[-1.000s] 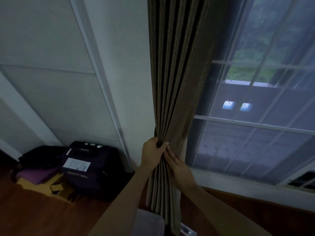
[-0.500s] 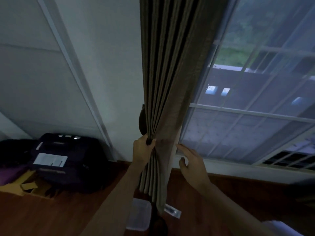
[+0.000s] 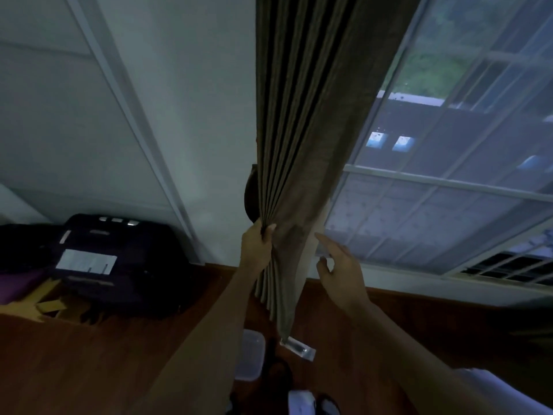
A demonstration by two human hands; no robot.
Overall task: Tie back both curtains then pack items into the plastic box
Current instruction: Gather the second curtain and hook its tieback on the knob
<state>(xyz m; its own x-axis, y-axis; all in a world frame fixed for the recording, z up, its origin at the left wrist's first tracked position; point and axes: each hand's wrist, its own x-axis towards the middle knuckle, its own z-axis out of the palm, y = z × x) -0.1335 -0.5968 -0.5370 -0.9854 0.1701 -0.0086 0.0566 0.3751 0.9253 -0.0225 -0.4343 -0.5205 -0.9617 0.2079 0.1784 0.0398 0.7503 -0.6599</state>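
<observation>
I see the curtain (image 3: 299,145) hanging bunched, my left hand (image 3: 257,247) clenched round its pleats. My right hand (image 3: 341,271) is released, fingers straight, just right of the curtain's edge. The plastic box (image 3: 250,359) sits below the curtain, a dark suitcase (image 3: 119,259) left of it.

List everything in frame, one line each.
curtain: one, brown, centre, folds gathered
window: one, white frame, right
suitcase: one, dark with a white label, floor at left
plastic box: one, clear, floor below the curtain, partly behind the left arm
packet: one, clear, floor by the curtain hem
floor: one, reddish-brown wood, bottom
left hand: one, grips the curtain folds
right hand: one, fingers straight, beside the curtain's right edge
</observation>
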